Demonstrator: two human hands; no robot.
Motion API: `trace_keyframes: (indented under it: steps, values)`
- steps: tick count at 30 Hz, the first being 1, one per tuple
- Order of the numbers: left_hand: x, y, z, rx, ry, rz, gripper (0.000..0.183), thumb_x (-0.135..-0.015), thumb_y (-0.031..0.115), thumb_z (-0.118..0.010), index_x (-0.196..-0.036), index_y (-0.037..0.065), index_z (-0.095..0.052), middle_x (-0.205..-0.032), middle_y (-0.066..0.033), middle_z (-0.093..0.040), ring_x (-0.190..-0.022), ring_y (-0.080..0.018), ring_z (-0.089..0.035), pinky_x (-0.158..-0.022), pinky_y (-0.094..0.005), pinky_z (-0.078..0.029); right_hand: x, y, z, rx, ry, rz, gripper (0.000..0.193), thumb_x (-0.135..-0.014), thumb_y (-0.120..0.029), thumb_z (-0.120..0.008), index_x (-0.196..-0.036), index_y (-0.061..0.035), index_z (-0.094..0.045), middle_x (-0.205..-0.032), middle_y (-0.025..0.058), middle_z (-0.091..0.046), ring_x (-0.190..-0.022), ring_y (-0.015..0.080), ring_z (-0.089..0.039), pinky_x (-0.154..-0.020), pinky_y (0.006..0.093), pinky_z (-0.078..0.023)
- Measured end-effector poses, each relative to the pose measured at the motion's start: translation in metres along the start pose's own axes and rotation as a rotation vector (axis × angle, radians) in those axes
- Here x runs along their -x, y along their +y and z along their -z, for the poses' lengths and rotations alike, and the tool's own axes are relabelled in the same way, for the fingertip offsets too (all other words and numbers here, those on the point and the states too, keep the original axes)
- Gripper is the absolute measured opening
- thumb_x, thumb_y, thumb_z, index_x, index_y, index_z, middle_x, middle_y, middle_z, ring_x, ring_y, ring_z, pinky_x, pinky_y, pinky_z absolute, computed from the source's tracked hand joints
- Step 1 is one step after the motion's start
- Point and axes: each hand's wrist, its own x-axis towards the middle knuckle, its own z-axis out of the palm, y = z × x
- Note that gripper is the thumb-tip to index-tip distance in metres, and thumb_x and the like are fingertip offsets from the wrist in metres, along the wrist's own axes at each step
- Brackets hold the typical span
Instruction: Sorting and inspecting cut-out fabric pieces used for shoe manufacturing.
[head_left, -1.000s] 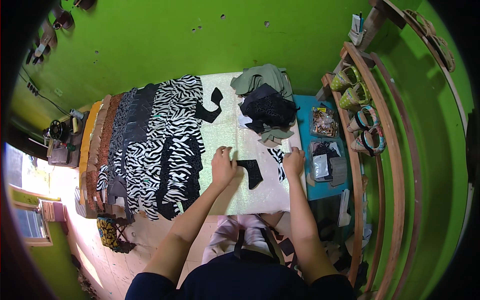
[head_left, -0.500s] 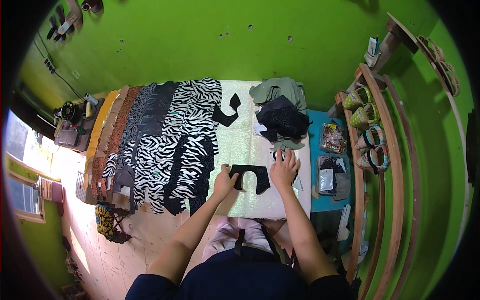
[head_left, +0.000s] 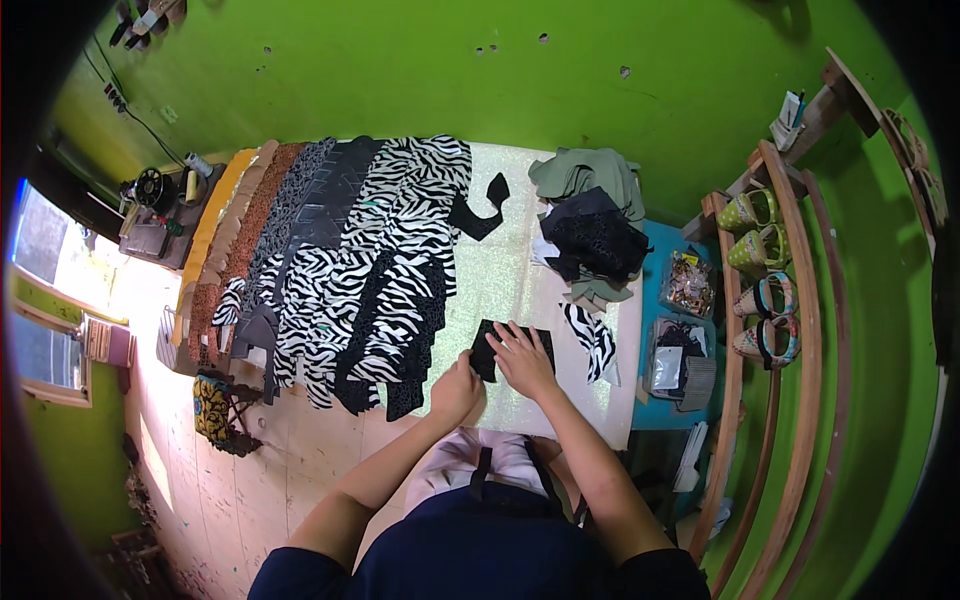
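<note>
A black cut piece of material [head_left: 484, 352] lies flat near the front edge of the cream-coloured table [head_left: 510, 277]. My left hand [head_left: 456, 392] has closed fingers at the piece's left edge. Laid across its middle and right part is my right hand [head_left: 525, 368], palm down with fingers stretched out. Most of the piece's outline is hidden under that hand. To the right rests a zebra-print cut piece [head_left: 593, 338] on something white. Farther back is a curved black cut piece [head_left: 478, 219] with a pointed end.
Overlapping rows of zebra-print pieces [head_left: 405, 200] and other coloured pieces cover the table's left side. A pile of black pieces [head_left: 597, 235] and green pieces [head_left: 585, 172] stands at the back right. Beyond are plastic boxes [head_left: 680, 360] and a wooden rack [head_left: 790, 380] with sandals [head_left: 765, 338].
My right hand has moved left, from the zebra-print piece onto the black piece, leaving the zebra-print piece uncovered. My left hand stays at the black piece's left edge. The view has shifted slightly.
</note>
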Motion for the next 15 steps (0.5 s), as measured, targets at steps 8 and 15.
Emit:
trace_keyframes:
  steps: [8, 15]
  values:
    - [0.013, -0.021, -0.009, -0.394, 0.056, -0.511, 0.048, -0.084, 0.035, -0.050, -0.117, 0.000, -0.049, -0.126, -0.0148, -0.046, -0.120, -0.0271, -0.040, -0.101, -0.0379, -0.029, -0.002, -0.007, -0.002, -0.021, -0.038, 0.142, 0.044, -0.086, -0.021, -0.045, -0.129, -0.0116, -0.040, -0.138, 0.0043, -0.035, -0.128, 0.0242, -0.030, -0.105, 0.0479, -0.018]
    - [0.015, -0.024, -0.008, -0.553, -0.120, -0.465, 0.060, -0.084, 0.047, -0.044, -0.121, 0.000, -0.047, -0.131, -0.0152, -0.041, -0.124, -0.0238, -0.036, -0.105, -0.0366, -0.023, -0.006, -0.005, -0.001, -0.136, -0.175, 0.252, 0.045, -0.090, -0.030, -0.036, -0.130, -0.0103, -0.040, -0.136, 0.0030, -0.038, -0.125, 0.0147, -0.035, -0.107, 0.0469, -0.011]
